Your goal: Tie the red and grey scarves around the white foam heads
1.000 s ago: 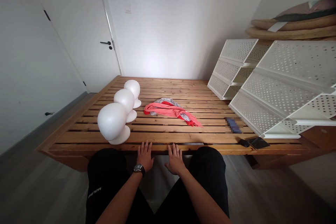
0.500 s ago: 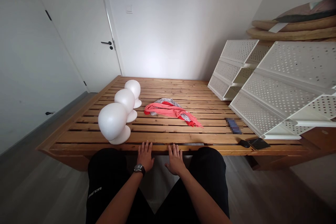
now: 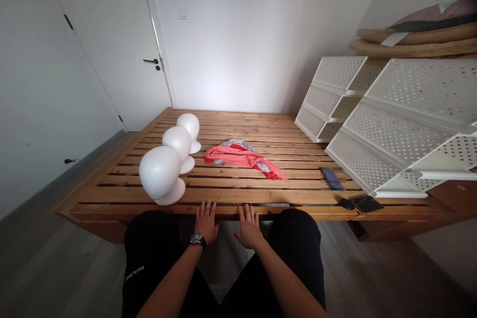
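My left hand (image 3: pixel 206 222), with a watch (image 3: pixel 197 239) on its wrist, rests on the front edge of the wooden slatted platform (image 3: pixel 242 196), fingers stretched out and holding nothing. Beside it, my right hand (image 3: pixel 248 227) lies on the same edge, empty with fingers apart. Beyond both hands is a loose heap of coral-red and grey cloth (image 3: pixel 238 155), partly overlapping. To the left stand three white foam heads on round bases in a row: a near one (image 3: pixel 159 171), a middle one (image 3: pixel 177 142) and a far one (image 3: pixel 188 126).
Two white perforated storage racks (image 3: pixel 330 87) (image 3: pixel 406 109) stand on the right, with stacked cushions (image 3: pixel 417 42) behind. A dark blurred-out item (image 3: pixel 331 179), a black mouse-like object (image 3: pixel 347 203) and a dark phone (image 3: pixel 367 203) lie near them. A white door (image 3: pixel 108 35) is at left.
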Available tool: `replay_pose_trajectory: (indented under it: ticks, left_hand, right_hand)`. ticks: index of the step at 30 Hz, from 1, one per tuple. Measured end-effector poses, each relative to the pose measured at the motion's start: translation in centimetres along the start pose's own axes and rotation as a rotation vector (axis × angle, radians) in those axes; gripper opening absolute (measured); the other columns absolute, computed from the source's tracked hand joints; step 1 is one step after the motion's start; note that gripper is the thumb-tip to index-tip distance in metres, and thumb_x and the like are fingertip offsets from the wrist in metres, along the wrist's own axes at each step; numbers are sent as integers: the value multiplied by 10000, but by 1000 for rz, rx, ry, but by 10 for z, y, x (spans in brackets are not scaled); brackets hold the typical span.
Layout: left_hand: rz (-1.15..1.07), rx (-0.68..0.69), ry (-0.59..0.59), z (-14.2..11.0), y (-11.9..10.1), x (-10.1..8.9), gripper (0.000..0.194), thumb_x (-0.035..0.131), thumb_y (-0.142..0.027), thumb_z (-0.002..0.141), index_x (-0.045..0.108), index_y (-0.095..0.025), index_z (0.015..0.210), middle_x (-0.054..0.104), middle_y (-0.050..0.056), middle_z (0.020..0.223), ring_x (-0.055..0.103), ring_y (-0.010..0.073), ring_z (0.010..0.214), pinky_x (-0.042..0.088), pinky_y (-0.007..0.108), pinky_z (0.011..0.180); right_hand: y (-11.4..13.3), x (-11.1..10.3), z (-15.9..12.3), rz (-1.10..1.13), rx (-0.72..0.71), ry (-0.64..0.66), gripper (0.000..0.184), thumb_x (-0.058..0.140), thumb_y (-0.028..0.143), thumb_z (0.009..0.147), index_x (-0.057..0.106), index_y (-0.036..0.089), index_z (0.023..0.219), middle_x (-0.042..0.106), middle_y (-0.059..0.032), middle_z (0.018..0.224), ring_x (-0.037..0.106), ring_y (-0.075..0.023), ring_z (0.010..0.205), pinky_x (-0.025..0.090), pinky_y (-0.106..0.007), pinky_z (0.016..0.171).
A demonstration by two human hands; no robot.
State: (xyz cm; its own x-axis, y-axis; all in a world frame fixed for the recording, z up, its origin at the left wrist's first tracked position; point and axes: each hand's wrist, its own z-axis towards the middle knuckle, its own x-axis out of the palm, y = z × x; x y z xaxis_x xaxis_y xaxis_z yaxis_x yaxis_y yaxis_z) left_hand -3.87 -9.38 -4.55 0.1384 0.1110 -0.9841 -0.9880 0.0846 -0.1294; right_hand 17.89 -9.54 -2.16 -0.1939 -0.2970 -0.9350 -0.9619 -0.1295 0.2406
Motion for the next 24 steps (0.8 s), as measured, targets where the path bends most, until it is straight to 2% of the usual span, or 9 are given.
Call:
replay_pose_trajectory:
  ticks: [24]
  left_hand:
    - [17,-5,11,0,0,1,846,605,-412,827,312,-201,1592,190,79,1695,124,341,1559,66,539,1267]
  right_hand:
    - [-3,4,2,10,-17,1,1058,625,541,826,32,188,1628,-113,-141,1691,-166,-340,1551,-104,-512,1223]
